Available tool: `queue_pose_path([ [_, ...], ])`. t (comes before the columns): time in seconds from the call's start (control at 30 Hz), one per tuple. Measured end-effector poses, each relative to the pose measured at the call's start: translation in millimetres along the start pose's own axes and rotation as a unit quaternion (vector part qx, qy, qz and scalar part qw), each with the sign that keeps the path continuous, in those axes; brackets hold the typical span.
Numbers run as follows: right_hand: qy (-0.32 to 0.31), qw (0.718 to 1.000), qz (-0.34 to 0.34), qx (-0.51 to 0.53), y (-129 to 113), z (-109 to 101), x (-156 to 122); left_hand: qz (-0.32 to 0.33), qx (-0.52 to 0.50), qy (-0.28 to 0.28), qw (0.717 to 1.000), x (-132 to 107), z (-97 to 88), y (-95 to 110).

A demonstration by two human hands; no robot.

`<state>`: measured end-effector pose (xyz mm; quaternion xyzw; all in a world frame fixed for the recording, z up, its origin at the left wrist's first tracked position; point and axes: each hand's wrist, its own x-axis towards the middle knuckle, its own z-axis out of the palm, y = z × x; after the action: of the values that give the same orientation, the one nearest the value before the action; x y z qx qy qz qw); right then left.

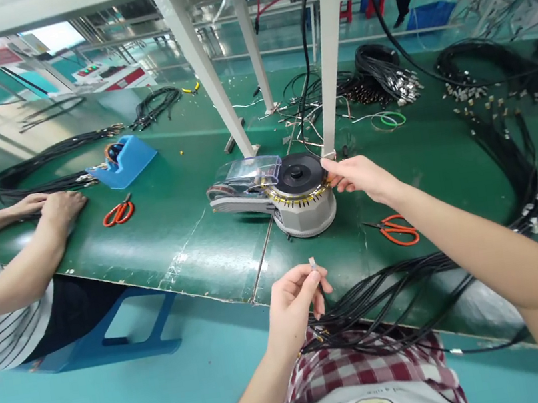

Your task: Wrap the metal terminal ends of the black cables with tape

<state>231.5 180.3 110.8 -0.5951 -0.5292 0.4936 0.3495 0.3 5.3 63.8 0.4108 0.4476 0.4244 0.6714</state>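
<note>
Grey dispenser (293,196) beyond left hand (293,295), beside right hand (359,176)

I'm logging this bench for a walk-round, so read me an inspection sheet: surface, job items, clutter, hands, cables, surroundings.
Surface: green table, scratched, with a dark seam and a worn front edge.
Job's things: round tape dispenser standing on the table; small connector held in front of it.
Clutter: orange-handled snips right of the dispenser; second pair and blue tape holder to its left.
Hands: left hand pinches the connector; right hand at the dispenser's right edge, exact grip unclear.
Cables: black bundle reaches over the front edge; more coils at the back.
Surroundings: co-worker's hand at left; blue stool below.
</note>
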Motion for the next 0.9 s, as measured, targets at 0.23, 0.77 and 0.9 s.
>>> queue_pose_path([
  [0.23,-0.03,0.999,0.021,0.027,-6,0,-10,-0.003,-0.014,-0.009,1.0,0,0.6,0],
  [0.77,-0.015,0.945,-0.247,-0.214,-15,36,-115,0.024,-0.04,0.001,0.999,-1,-0.1,0],
  [0.9,-0.165,0.973,-0.117,-0.113,16,48,-127,0.021,-0.048,-0.016,0.998,-2,0.3,-1],
])
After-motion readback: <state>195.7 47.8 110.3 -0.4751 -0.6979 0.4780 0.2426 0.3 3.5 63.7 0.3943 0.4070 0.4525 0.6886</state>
